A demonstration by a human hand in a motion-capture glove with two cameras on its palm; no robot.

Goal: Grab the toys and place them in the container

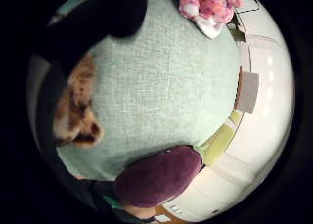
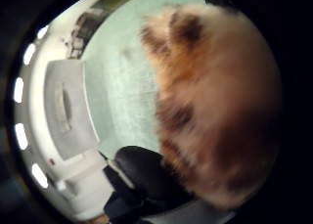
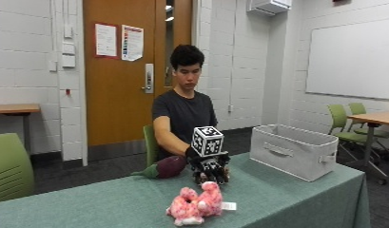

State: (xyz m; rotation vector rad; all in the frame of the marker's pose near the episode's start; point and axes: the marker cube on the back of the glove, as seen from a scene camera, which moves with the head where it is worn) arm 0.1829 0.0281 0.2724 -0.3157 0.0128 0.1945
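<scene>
My gloved right hand (image 3: 207,167) is at the middle of the table, fingers pointing down and curled round a brown furry toy (image 3: 221,177) that sits at the cloth. The toy (image 2: 215,111) fills much of the thumb side palm view, with a black finger (image 2: 142,171) beside it; it also shows at the palm's edge (image 1: 76,109). A purple eggplant plush (image 3: 169,167) lies just behind the hand, near the person. A pink spotted plush (image 3: 195,205) lies toward the table's front edge. The grey fabric container (image 3: 294,149) stands open at the table's right end.
A green cloth (image 3: 86,204) covers the table. Green chairs (image 3: 10,166) stand at the left and beside another table at the far right. The pink plush (image 1: 205,4) and eggplant plush (image 1: 159,175) lie apart on the cloth, with bare cloth between them.
</scene>
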